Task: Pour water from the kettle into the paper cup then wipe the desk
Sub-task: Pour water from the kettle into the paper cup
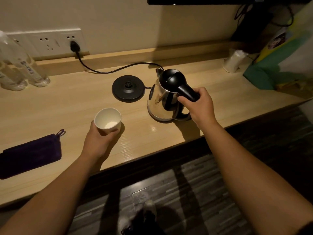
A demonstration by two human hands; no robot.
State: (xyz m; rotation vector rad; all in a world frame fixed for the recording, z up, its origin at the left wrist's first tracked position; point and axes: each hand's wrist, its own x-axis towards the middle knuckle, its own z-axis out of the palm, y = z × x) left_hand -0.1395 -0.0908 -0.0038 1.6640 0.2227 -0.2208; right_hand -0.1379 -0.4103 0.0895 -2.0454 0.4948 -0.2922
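A steel kettle [161, 99] with a black lid and handle stands upright on the wooden desk [67, 106], right of its black base [128, 90]. My right hand [199, 106] is closed around the kettle's handle. A white paper cup [108, 120] stands on the desk to the left, near the front edge. My left hand [99, 141] wraps the cup's near side from below. The cup's inside looks pale at the bottom; I cannot tell if it holds water. A dark purple cloth [30, 155] lies folded at the desk's front left.
Clear water bottles [22, 68] stand at the back left below a wall socket [74, 46] with the base's cord plugged in. A white roll [234, 61] and a green bag [277, 65] crowd the back right. The desk's front edge drops to dark floor.
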